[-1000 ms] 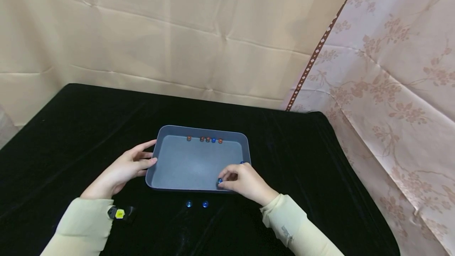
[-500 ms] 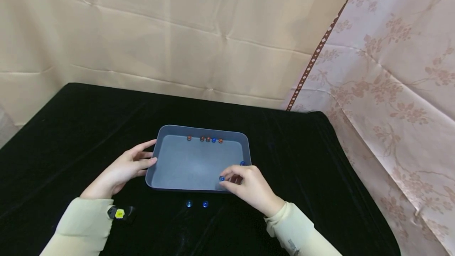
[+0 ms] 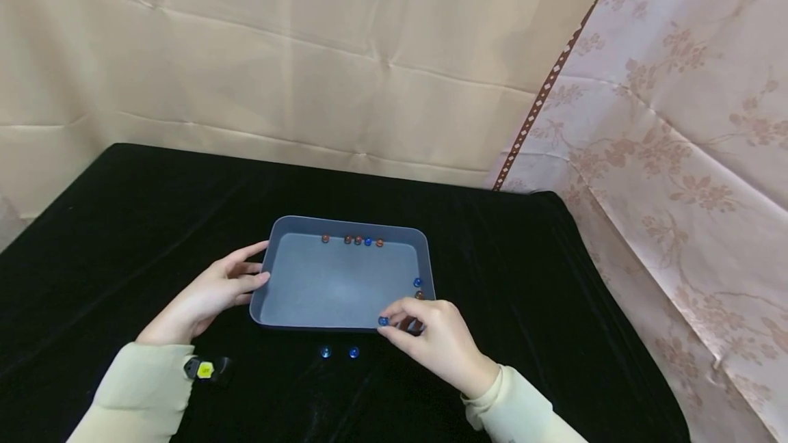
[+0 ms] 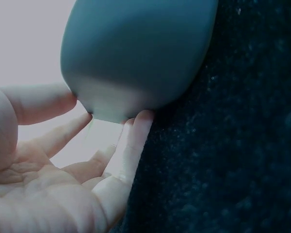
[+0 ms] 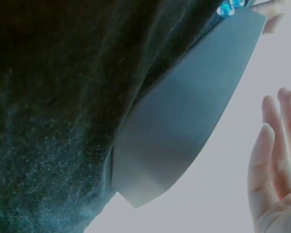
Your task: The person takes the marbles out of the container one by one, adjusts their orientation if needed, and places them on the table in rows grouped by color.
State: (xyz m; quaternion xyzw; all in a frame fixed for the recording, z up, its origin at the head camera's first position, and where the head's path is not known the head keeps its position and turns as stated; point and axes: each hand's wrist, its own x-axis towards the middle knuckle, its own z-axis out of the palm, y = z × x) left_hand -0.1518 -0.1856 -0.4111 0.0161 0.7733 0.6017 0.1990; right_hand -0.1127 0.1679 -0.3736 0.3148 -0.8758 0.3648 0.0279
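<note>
A blue-grey rectangular tray [image 3: 335, 279] lies on the table. At its left end, my left hand [image 3: 212, 292] touches the rim with loosely extended fingers; the left wrist view shows those fingertips against the tray's outer wall [image 4: 131, 53]. Over the near right corner, my right hand [image 3: 440, 337] pinches a blue marble [image 3: 383, 320] between thumb and index finger. That marble cannot be made out in the right wrist view. Inside, a blue marble [image 3: 368, 241] and several brown marbles [image 3: 325, 238] line the far wall. Another blue marble [image 3: 417, 282] and a brown one [image 3: 419, 294] sit by the right wall.
Two blue marbles, one on the left [image 3: 325, 352] and one on the right [image 3: 353, 352], lie on the black cloth [image 3: 492, 258] before the tray. A small dark object with a yellow face [image 3: 205, 370] is beside the left cuff. Beige curtain [image 3: 246, 67] hangs behind.
My right hand has shifted slightly right and toward me, carrying the blue marble to the near rim. This uncovers the marbles by the right wall. The left hand stays at the tray's end.
</note>
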